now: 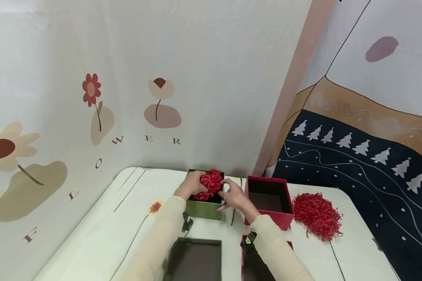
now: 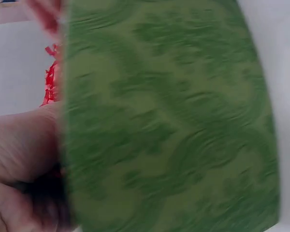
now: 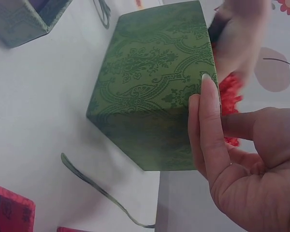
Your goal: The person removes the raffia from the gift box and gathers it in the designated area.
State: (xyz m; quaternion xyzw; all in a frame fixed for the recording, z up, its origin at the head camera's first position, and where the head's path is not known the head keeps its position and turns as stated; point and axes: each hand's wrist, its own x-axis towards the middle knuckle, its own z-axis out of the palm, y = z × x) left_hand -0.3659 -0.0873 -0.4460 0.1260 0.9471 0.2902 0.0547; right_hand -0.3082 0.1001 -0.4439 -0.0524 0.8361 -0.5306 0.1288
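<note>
A green patterned box (image 1: pixel 204 210) stands at the back of the table, with a clump of red shredded paper (image 1: pixel 211 182) bulging from its top. My left hand (image 1: pixel 192 183) reaches over the box's left side and grips the paper, thumb on the near side of the clump. Its fingertips are hidden in the left wrist view, where the box wall (image 2: pixel 169 116) fills most of the picture. On the right side, my right hand (image 1: pixel 235 197) pinches the box's rim, with fingers (image 3: pixel 210 121) flat on the outer wall and the thumb at the opening.
A red box (image 1: pixel 270 195) stands right of the green one, with a heap of red shredded paper (image 1: pixel 318 216) beside it. Nearer lie a shallow green lid (image 1: pixel 196 257) and another red box part (image 1: pixel 254 265), partly under my right sleeve. A printed cloth wall (image 1: pixel 214 97) rises behind the table.
</note>
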